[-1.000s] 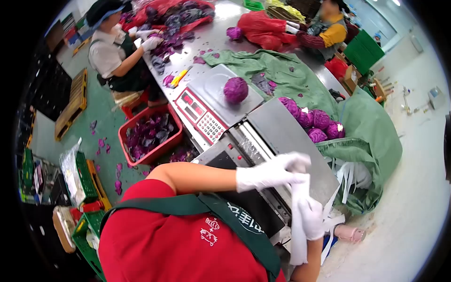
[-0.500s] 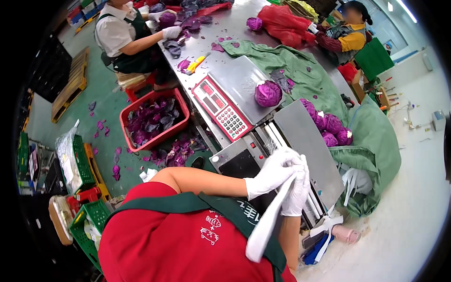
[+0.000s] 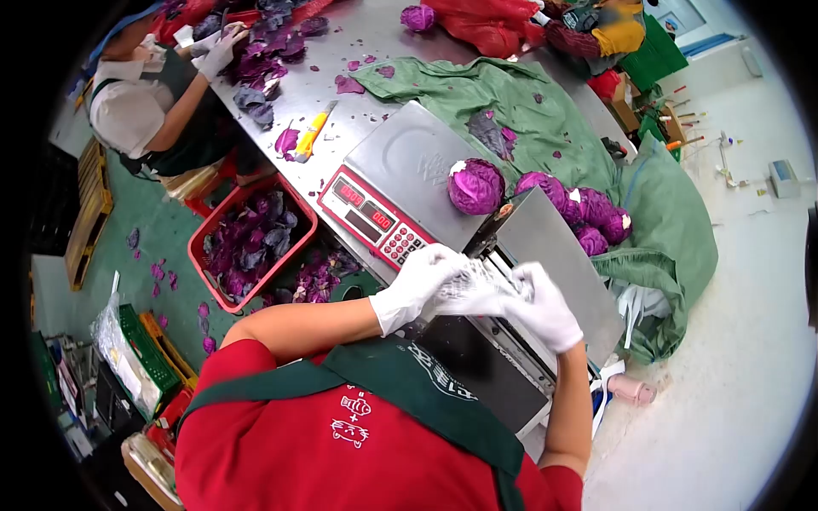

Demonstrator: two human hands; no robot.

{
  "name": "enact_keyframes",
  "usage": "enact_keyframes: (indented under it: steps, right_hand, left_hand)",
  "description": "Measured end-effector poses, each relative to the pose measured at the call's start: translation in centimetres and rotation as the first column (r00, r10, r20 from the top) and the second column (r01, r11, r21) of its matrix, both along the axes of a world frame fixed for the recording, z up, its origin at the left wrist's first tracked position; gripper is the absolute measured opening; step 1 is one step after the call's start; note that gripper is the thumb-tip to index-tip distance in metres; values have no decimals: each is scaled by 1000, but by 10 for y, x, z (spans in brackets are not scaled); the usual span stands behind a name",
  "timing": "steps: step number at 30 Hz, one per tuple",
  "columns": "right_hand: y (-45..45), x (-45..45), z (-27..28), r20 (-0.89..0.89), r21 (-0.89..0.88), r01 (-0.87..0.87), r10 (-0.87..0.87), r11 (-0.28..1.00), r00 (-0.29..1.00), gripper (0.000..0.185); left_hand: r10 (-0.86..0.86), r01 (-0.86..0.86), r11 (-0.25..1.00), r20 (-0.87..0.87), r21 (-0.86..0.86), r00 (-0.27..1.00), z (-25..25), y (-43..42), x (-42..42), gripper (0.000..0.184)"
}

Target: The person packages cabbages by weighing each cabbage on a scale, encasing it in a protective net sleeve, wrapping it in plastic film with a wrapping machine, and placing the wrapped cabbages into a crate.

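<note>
Strip (image 3: 470,289) stretched between left fingers (image 3: 436,261), right fingers (image 3: 532,278).

On the metal tabletop (image 3: 375,27), resting directly: a weighing scale (image 3: 407,166), a yellow tool (image 3: 312,136), a green cloth (image 3: 520,94), a red bag (image 3: 481,27) and scattered purple leaves (image 3: 348,84).

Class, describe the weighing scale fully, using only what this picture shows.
The weighing scale has a flat, metal-looking plate and a red-framed panel with red-lit digits and a keypad. It stands on the metal-topped table, angled in view. A purple cabbage rests on the right side of its plate. The left hand is near the keypad; contact cannot be told.
</note>
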State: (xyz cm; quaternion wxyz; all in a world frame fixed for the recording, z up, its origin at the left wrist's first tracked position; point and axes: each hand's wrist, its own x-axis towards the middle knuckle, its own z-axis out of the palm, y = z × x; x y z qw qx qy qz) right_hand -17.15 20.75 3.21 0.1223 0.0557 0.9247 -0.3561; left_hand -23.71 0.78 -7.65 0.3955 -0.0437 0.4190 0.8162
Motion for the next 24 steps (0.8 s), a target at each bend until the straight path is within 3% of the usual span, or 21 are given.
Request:
enact_keyframes:
  steps: [1, 2, 3, 4, 5, 7, 9, 10, 11, 12, 14, 17, 19, 21, 22, 23, 24]
  right_hand:
    - [-4, -19, 0, -61, 225, 5, 9, 974, 998, 32]
    - [-3, -39, -5, -189, 265, 19, 33, 964, 981, 28]
    - [5, -62, -12, -303, 273, 64, 23, 960, 953, 27]
    - [6, -88, -16, -384, 333, 109, 29, 937, 923, 28]
    - [7, -111, -20, -421, 418, 167, 27, 893, 907, 29]
    - [8, -152, -35, -455, 508, 170, 96, 844, 886, 30]
    - [5, -178, -33, -408, 499, 151, 78, 853, 910, 27]
    - [5, -188, -32, -403, 513, 129, 105, 848, 909, 27]
    - [6, -199, -31, -401, 527, 111, 131, 842, 907, 27]
    - [8, -209, -33, -407, 537, 98, 155, 838, 900, 27]
    - [9, -227, -38, -348, 529, 60, 151, 846, 925, 29]
    - [13, -249, -51, -230, 508, -19, 157, 861, 961, 33]
    - [18, -263, -64, -160, 491, -63, 161, 869, 974, 34]
    - [21, -270, -82, 211, 577, -241, 142, 780, 967, 45]
    - [21, -266, -85, 286, 340, -176, 76, 924, 955, 54]
    - [22, -258, -86, 340, 199, 1, -70, 980, 938, 56]
    - [11, -247, -75, 314, 134, 89, -127, 987, 941, 56]
  left_hand:
    - [57, -52, 997, 79, -53, 995, 3, 0, -8, 18]
    - [117, -105, 992, 167, -76, 979, -3, 10, -10, 22]
    - [30, -16, 995, 131, -103, 991, -20, 10, -15, 23]
    - [115, -150, 982, 263, 117, 958, -53, 33, -18, 26]
    - [163, -190, 978, 253, 85, 954, -44, 34, -25, 27]
    - [257, -268, 963, 225, 20, 940, -25, 37, -37, 31]
    - [204, -231, 971, 299, 58, 932, -26, 37, -54, 28]
    - [338, -393, 915, 358, 92, 870, -19, 48, -57, 27]
    - [318, -334, 943, 333, -10, 888, -19, 45, -62, 29]
    - [344, -372, 928, 349, 15, 872, -12, 43, -67, 31]
    - [396, -474, 875, 422, 95, 815, 13, 43, -76, 38]
    - [419, -507, 858, 459, 82, 783, 18, 42, -86, 39]
    - [380, -407, 912, 461, -44, 802, 31, 35, -92, 41]
    - [238, -234, 969, 540, -78, 808, 13, 40, -97, 43]
    - [188, -166, 982, 589, -93, 786, -2, 49, -105, 46]
    - [182, -161, 983, 584, -89, 791, -16, 55, -103, 46]
    - [277, -224, 960, 469, -166, 838, -20, 57, -103, 44]
